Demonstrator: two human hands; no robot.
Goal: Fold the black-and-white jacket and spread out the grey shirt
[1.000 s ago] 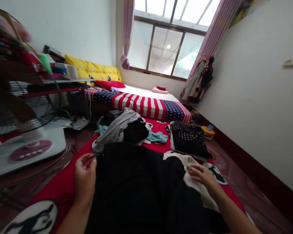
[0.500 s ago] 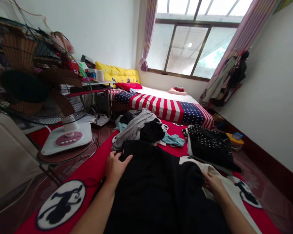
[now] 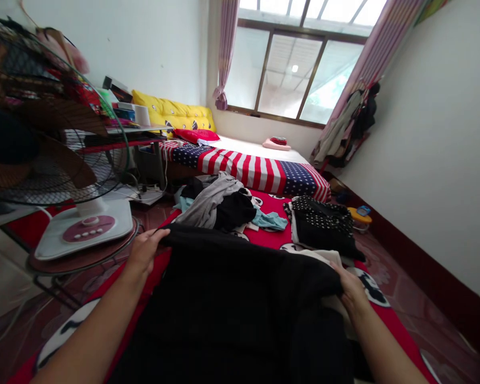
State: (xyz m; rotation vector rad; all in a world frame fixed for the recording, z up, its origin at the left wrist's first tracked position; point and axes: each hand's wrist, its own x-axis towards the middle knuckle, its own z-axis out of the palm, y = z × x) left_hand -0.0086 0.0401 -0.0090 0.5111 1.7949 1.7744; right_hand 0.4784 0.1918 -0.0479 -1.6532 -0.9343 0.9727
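- Head view: my left hand has its grip pinched on the far left corner of the black garment; my right hand is clamped on the right corner.
- The garment lies across my lap over the red mat, its top edge lifted and taut, so by my reckoning the fold is barely begun.
- Soft, matte knit, broad and rectangular.
- A loose clothes heap looks unsorted; a dotted folded stack sits beside it.

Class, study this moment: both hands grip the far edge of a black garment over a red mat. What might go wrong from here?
1. The black garment, held by the left hand and right hand, could drag the clothes pile beyond it.
2. The left elbow might knock the floor fan close beside it.
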